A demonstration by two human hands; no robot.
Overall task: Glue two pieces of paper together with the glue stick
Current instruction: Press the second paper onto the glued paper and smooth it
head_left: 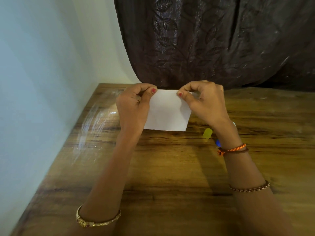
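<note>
View from above a wooden bench [170, 167], w/ two bare forearms reaching fwd. Both hands hold one white paper [167, 114] by its far edge. Left hand [133, 106] pinches the far left corner, thumb on top, fingers curled behind. Right hand [203, 101] pinches the far right corner the same way, thumb on top, fingers curled under. The paper tilts toward the viewer, its near edge at or just above the bench; can't tell if it touches. Can't tell whether this is one sheet or two pressed together.

Just right of the paper's near corner, a small yellow cap [207, 133] lies on the bench. Near it, a bit of blue [218, 143] shows beside the right wrist, mostly hidden by the arm; likely the glue stick, but unclear.

Right forearm wears an orange braided thread [231, 149] at the wrist and a beaded bracelet [249, 187] lower down. Left forearm wears a gold bangle [97, 222]. Behind the bench: a dark patterned curtain [213, 40] and, at left, a pale wall [42, 65].
</note>
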